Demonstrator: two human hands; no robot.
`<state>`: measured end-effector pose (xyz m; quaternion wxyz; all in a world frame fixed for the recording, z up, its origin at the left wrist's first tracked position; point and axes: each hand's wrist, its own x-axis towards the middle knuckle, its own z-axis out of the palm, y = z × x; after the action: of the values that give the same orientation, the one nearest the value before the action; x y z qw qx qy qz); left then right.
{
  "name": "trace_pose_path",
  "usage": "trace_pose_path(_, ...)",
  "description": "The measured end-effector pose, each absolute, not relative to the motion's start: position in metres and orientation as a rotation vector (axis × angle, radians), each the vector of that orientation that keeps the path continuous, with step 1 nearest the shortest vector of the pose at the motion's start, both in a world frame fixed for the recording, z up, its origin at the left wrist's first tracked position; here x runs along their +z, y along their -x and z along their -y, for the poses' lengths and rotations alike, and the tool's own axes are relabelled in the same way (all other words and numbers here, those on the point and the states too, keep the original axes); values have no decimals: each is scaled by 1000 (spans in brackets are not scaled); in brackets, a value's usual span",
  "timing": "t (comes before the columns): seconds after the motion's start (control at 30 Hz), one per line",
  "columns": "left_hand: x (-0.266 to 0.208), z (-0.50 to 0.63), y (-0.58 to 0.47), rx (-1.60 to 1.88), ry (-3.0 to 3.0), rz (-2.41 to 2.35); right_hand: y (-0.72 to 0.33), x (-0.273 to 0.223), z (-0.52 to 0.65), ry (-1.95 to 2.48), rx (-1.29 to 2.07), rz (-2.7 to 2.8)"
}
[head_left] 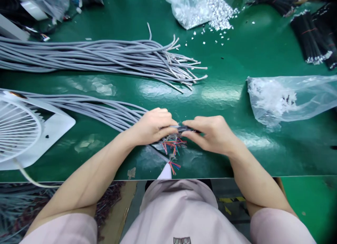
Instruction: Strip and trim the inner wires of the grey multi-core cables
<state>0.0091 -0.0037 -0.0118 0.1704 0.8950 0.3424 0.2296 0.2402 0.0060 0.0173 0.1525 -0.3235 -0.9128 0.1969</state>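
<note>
My left hand [154,127] is closed around a grey cable near its end, at the front middle of the table. From the right, my right hand [214,133] pinches a dark piece [182,129] at that cable end; its exact kind is hidden by the fingers. A bundle of grey cables [105,110] runs in from the left and passes under my left hand. Below the hands, stripped cable ends spread thin red, blue and green wires [173,144]. One cable end with bared coloured wires [174,166] lies nearest the table edge.
A second grey cable bundle [105,56] lies farther back. At left is a white fan [39,142]. Bags of small parts stand at the back [188,10] and right [273,100], with loose white pieces [221,12] spilled. Black cable bundles [308,37] lie back right.
</note>
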Motion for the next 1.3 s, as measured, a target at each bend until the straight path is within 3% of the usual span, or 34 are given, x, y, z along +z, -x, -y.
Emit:
trace_pose_path(0.13, -12, 0, -7, 767, -2348, -998, -258, 26, -13, 935, 628, 2317)
trace_pose_path(0.57, -12, -3, -20, 796, -2330, -1296, -260, 12, -6, 1112, 276, 2607)
trace_pose_path(1.3, -14, -1, -18, 821, -2464, -1282, -257, 12, -5, 1137, 317, 2594)
